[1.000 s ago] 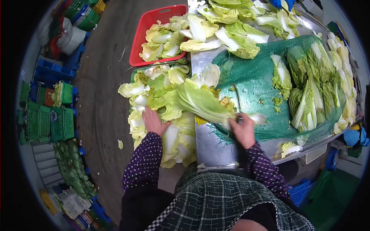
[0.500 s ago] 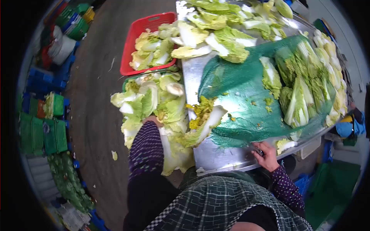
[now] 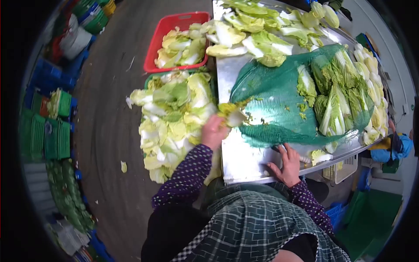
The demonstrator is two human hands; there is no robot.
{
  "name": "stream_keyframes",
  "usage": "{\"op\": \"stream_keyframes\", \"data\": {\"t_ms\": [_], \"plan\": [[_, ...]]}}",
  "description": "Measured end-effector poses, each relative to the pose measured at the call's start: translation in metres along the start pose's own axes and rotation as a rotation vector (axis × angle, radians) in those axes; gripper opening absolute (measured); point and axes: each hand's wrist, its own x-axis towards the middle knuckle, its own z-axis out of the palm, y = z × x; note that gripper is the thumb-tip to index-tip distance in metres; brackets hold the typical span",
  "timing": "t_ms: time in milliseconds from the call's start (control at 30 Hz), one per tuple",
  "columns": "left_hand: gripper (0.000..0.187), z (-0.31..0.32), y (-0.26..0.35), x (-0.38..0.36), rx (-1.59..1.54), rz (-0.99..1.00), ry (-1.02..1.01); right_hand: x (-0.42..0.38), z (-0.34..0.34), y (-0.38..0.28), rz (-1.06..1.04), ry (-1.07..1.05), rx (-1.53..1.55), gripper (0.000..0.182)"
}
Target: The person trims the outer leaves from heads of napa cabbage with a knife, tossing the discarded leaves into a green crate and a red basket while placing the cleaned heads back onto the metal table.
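**Cabbage trimming at the steel table**

Steel table (image 3: 244,159) runs up the right half of the view; most of it lies under a green net (image 3: 275,102). On the net, toward the far right, a row of halved napa cabbages (image 3: 345,100). More loose leaves (image 3: 257,26) are heaped on the table's far end.

Left of the table, on the floor, a large mound of trimmed leaves (image 3: 174,122) buries a green crate; only a strip of rim shows. Beyond it, a red crate (image 3: 174,22), also full of leaves. Stacked green and blue crates line the far left wall.

Left hand (image 3: 214,131) at the table's left edge, fingers closed on a yellowish leaf scrap (image 3: 233,115) just over the mound's border. Right hand (image 3: 289,163) lies flat and open on the bare steel beside the net's near hem, gripping nothing. Knife not discernible.
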Motion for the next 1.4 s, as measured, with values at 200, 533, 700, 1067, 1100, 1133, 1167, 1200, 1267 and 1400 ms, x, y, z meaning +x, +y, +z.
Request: {"op": "stream_keyframes", "data": {"t_ms": [200, 533, 700, 1067, 1100, 1133, 1167, 1200, 1267, 1400], "plan": [[0.026, -0.077, -0.137, -0.077, 0.549, -0.464, 0.039, -0.023, 0.029, -0.039, -0.122, -0.087, -0.004, 0.063], [0.062, -0.059, -0.108, -0.178, 0.766, -0.576, -0.13, 0.063, 0.071, -0.135, -0.517, -0.166, 0.46, 0.071], [0.066, -0.08, -0.099, -0.192, 0.703, -0.569, -0.201, 0.13, 0.159, -0.177, -0.234, -0.214, 0.403, 0.084], [0.067, -0.182, -0.219, -0.201, 0.669, -0.223, -0.642, 0.135, 0.331, -0.316, 0.207, -0.36, 0.129, 0.076], [0.082, -0.181, -0.255, -0.217, 0.614, -0.177, -0.562, 0.131, 0.355, -0.323, 0.184, -0.253, 0.118, 0.071], [0.09, -0.184, -0.271, -0.209, 0.624, -0.217, -0.671, 0.129, 0.385, -0.32, 0.149, -0.15, 0.1, 0.066], [0.092, -0.173, -0.286, -0.208, 0.613, -0.233, -0.701, 0.127, 0.416, -0.313, 0.111, -0.084, 0.082, 0.061], [0.094, -0.165, -0.298, -0.204, 0.604, -0.248, -0.741, 0.127, 0.448, -0.306, 0.059, 0.097, 0.114, 0.06], [0.085, -0.158, -0.295, -0.199, 0.696, -0.29, -0.919, 0.127, 0.435, -0.306, 0.166, -0.204, 0.105, 0.06], [0.067, -0.166, -0.275, -0.186, 0.792, -0.23, -0.966, 0.142, 0.377, -0.321, 0.19, -0.281, 0.03, 0.063]]}}
